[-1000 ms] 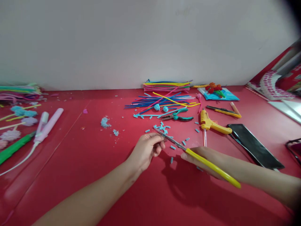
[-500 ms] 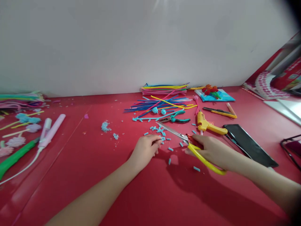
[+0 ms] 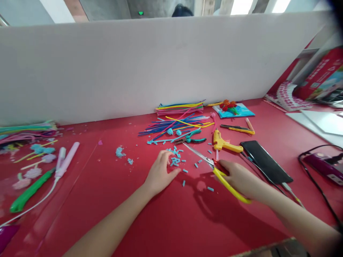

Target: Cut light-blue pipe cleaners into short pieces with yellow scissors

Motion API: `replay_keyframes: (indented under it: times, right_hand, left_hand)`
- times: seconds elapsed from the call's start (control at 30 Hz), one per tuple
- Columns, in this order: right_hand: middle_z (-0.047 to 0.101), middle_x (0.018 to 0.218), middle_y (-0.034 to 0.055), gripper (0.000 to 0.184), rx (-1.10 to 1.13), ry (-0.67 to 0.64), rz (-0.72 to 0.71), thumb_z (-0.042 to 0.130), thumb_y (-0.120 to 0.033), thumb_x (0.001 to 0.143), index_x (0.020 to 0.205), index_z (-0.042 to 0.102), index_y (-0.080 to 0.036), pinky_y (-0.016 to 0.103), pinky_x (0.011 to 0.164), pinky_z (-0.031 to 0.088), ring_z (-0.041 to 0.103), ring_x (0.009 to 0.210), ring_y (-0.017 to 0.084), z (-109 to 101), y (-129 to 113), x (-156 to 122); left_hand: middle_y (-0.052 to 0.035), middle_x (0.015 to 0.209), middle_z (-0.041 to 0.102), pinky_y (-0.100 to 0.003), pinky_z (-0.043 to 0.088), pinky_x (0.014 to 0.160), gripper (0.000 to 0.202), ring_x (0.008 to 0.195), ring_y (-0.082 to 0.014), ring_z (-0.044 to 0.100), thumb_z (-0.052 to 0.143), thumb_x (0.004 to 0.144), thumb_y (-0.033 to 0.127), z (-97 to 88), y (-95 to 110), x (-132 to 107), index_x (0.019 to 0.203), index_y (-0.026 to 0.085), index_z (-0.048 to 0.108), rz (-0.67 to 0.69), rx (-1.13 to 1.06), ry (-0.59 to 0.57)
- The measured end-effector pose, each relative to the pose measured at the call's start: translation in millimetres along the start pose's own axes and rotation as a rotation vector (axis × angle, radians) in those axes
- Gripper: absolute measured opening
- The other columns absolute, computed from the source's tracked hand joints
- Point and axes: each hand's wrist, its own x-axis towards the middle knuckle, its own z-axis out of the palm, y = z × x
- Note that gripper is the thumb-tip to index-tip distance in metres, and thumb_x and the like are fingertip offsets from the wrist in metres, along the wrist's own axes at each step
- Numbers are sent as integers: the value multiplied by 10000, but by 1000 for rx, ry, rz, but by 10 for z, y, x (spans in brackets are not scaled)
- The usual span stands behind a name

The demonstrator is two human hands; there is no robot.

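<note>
My right hand [image 3: 239, 177] is closed round the yellow handles of a pair of scissors [image 3: 214, 167]. The blades lie low over the red table [image 3: 150, 221] and point up-left toward a scatter of small blue pipe-cleaner pieces [image 3: 175, 159]. My left hand [image 3: 160, 172] rests on the table just left of those pieces. Its fingers are loosely curved, its fingertips touch the edge of the scatter, and nothing shows in it.
Behind the pieces lie teal pliers [image 3: 195, 137], a yellow glue gun [image 3: 224, 143], loose pipe cleaners [image 3: 178, 123] and a black phone [image 3: 265, 160]. A pink hair iron [image 3: 66, 160] and a green stem [image 3: 28, 191] lie at the left. A white partition [image 3: 134, 67] backs the table.
The scissors, held up at my left hand's fingers a second ago, have come down to the table. My left hand has dropped beside the blue pieces. The view has tilted upward.
</note>
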Motion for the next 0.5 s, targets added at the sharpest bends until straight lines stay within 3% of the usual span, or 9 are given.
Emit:
replay_keyframes:
  times: [0.1, 0.17, 0.27, 0.37, 0.5]
  right_hand:
    - [591, 639, 19, 80, 271, -205, 69, 475, -141, 638, 708, 485, -177, 202, 438, 275, 503, 494, 111, 132, 40, -65]
    - [602, 632, 18, 121, 354, -227, 76, 481, -112, 613, 717, 487, -173, 192, 423, 289, 520, 479, 106, 224, 11, -50]
    - [617, 642, 24, 82, 461, -234, 49, 450, -152, 663, 734, 485, -172, 189, 407, 324, 545, 478, 111, 294, -142, 102]
    - [610, 658, 13, 104, 576, -180, 8, 497, -185, 646, 747, 470, -176, 179, 406, 349, 553, 505, 107, 235, -351, 311]
    - [568, 642, -21, 135, 729, -60, -49, 482, -235, 655, 771, 438, -181, 178, 392, 352, 499, 440, 73, 20, -453, 462]
  left_hand:
    - [-125, 1270, 352, -427, 308, 939, 694, 1146, -279, 356, 602, 637, 460, 41, 44, -91, 1231, 212, 343, 188, 104, -159]
    - [-153, 1324, 295, -478, 222, 984, 762, 1218, -318, 252, 576, 624, 542, 102, -3, -86, 1251, 191, 322, 246, 205, -189]
    - [-181, 1331, 287, -521, 157, 995, 693, 1236, -324, 227, 461, 713, 554, 193, -138, 32, 1258, 152, 313, 189, 326, -96]
    - [-193, 1323, 305, -497, 196, 992, 609, 1233, -300, 254, 389, 788, 487, 193, -199, 156, 1267, 122, 296, 115, 352, -4]
    - [-117, 1337, 332, -439, 242, 997, 446, 1245, -235, 259, 366, 838, 346, 109, -31, 135, 1258, 202, 324, 215, 276, -50]
